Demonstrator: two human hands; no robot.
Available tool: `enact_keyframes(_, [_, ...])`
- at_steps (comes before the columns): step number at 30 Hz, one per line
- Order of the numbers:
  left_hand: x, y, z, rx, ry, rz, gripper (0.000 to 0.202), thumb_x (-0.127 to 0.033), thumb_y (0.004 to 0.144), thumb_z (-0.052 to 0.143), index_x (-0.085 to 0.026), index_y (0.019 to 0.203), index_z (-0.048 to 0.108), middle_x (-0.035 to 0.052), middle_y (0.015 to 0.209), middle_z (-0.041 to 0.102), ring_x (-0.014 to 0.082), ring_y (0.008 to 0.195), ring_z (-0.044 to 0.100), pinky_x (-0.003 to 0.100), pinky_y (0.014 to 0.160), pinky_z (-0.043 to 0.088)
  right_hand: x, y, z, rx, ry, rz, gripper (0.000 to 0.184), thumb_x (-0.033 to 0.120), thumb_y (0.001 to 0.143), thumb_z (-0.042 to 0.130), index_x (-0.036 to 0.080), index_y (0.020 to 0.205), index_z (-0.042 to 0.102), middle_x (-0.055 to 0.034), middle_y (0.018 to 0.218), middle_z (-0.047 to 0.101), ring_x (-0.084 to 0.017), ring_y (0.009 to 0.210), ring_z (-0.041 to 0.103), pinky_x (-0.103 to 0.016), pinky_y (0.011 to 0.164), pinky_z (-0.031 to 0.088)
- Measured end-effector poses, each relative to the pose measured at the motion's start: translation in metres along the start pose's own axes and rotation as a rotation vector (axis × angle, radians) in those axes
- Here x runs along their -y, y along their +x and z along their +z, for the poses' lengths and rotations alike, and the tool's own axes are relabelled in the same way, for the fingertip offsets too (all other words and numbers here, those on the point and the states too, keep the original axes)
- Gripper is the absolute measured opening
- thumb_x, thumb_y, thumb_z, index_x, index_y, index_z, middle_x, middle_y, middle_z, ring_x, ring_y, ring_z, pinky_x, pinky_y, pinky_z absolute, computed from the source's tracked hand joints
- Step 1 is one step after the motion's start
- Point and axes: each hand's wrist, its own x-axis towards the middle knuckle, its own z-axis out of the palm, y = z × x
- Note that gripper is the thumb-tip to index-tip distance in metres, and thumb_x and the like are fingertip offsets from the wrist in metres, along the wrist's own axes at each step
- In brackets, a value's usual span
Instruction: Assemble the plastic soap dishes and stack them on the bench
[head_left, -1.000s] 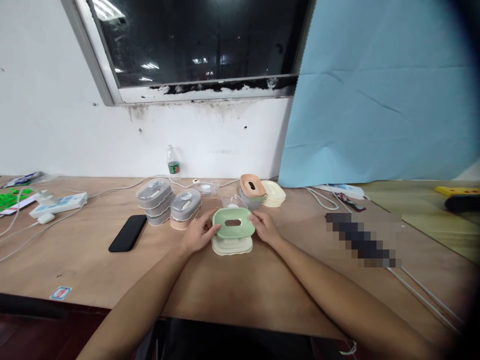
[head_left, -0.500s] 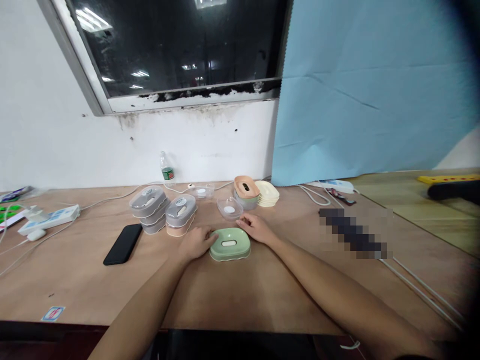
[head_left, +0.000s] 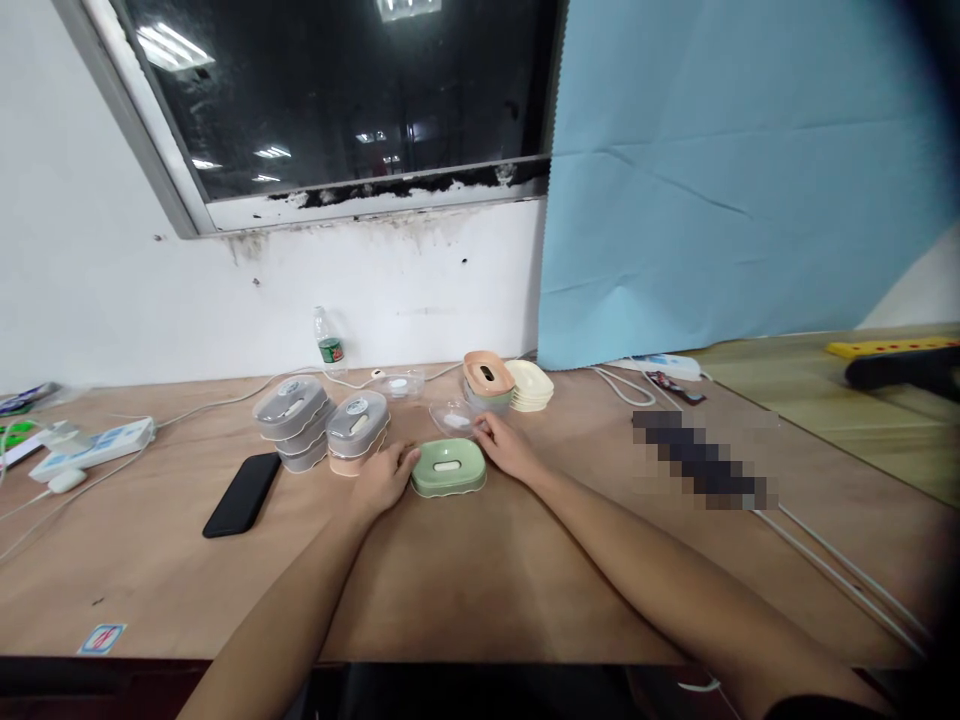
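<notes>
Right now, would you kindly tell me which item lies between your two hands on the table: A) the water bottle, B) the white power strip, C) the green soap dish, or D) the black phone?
C. The green soap dish lies on the table between the left hand and the right hand.

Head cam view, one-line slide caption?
Left hand and right hand flank a green soap dish on a plywood bench, beside stacked grey containers.
</notes>
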Motion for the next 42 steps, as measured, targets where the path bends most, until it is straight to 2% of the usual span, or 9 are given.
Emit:
enact_keyframes(5, [-0.004,-0.003,0.0,-0.012,-0.082,0.054,0.051,-0.053,0.093,0.037,-0.018,0.13,0.048,0.0076,0.098,0.067,0.022,0.092,0.062,0.034,0.081,0.047,0.005,-0.003,-0.007,-0.16,0.148,0.032,0.026,0.041,0.087,0.05,0.021,0.102,0.054,0.0001,0.071,0.061,-0.016,0.062,0.055,-0.026,0.059,0.042])
enact_keyframes(10, [-0.005,-0.002,0.003,-0.161,-0.156,0.066,0.069,-0.051,0.09,0.044,-0.02,0.146,0.02,0.0102,0.119,0.058,0.0155,0.074,0.057,0.033,0.077,0.048,0.014,-0.015,-0.011,-0.198,0.355,-0.015,0.032,0.049,0.088,0.044,0.02,0.101,0.051,-0.0003,0.068,0.058,-0.015,0.059,0.054,-0.027,0.058,0.043])
enact_keyframes(14, [-0.006,-0.003,0.003,-0.212,-0.176,0.147,0.069,-0.048,0.091,0.045,-0.02,0.148,0.018,0.0122,0.126,0.052,0.014,0.073,0.055,0.031,0.074,0.048,0.019,-0.023,-0.01,-0.148,0.389,-0.073,0.035,0.053,0.086,0.045,0.02,0.093,0.052,0.0007,0.064,0.051,-0.014,0.054,0.047,-0.025,0.052,0.039])
enact_keyframes(19, [-0.01,-0.005,-0.001,-0.233,-0.15,0.149,0.056,-0.046,0.092,0.042,-0.017,0.141,0.037,0.004,0.088,0.062,0.0144,0.069,0.054,0.027,0.068,0.045,0.02,-0.023,-0.011,-0.134,0.355,-0.065,0.037,0.053,0.086,0.043,0.019,0.075,0.052,0.0009,0.06,0.048,-0.013,0.053,0.044,-0.024,0.051,0.034])
enact_keyframes(24, [-0.014,-0.008,-0.004,-0.161,-0.112,0.11,0.065,-0.048,0.091,0.043,-0.017,0.146,0.026,-0.0036,0.064,0.057,0.013,0.058,0.052,0.024,0.062,0.042,0.014,-0.013,-0.019,-0.071,0.19,-0.063,0.047,0.052,0.088,0.041,0.019,0.054,0.037,0.0023,0.053,0.037,-0.011,0.053,0.038,-0.024,0.052,0.028])
enact_keyframes(28, [-0.012,-0.006,-0.002,-0.002,-0.012,0.096,0.054,-0.049,0.093,0.037,-0.02,0.138,0.044,0.0046,0.087,0.068,0.0196,0.081,0.063,0.029,0.075,0.046,0.01,-0.007,-0.02,0.134,0.103,-0.013,0.05,0.051,0.087,0.04,0.018,0.049,0.035,0.003,0.049,0.036,-0.01,0.05,0.036,-0.024,0.049,0.022])
enact_keyframes(32, [-0.007,-0.002,0.002,0.07,-0.009,0.086,0.052,-0.05,0.095,0.031,-0.021,0.135,0.047,0.0092,0.125,0.061,0.0246,0.112,0.057,0.035,0.095,0.041,0.008,-0.004,-0.02,0.269,0.079,0.011,0.051,0.049,0.088,0.038,0.018,0.048,0.035,0.0032,0.048,0.039,-0.009,0.048,0.037,-0.024,0.048,0.02])
enact_keyframes(36, [-0.006,-0.002,0.002,0.049,-0.009,0.099,0.054,-0.052,0.095,0.029,-0.02,0.135,0.046,0.0096,0.126,0.059,0.0234,0.115,0.055,0.036,0.1,0.039,0.007,-0.002,-0.022,0.311,0.144,0.019,0.049,0.047,0.088,0.039,0.018,0.049,0.037,0.0034,0.048,0.042,-0.009,0.047,0.041,-0.022,0.046,0.023])
enact_keyframes(42, [-0.011,-0.004,0.001,0.057,0.007,0.126,0.076,-0.06,0.085,0.048,-0.018,0.145,0.03,0.013,0.128,0.054,0.0284,0.118,0.05,0.041,0.099,0.04,0.003,-0.004,-0.022,0.395,0.383,0.209,0.034,0.049,0.086,0.044,0.019,0.07,0.046,0.0049,0.051,0.052,-0.009,0.034,0.043,-0.02,0.034,0.026])
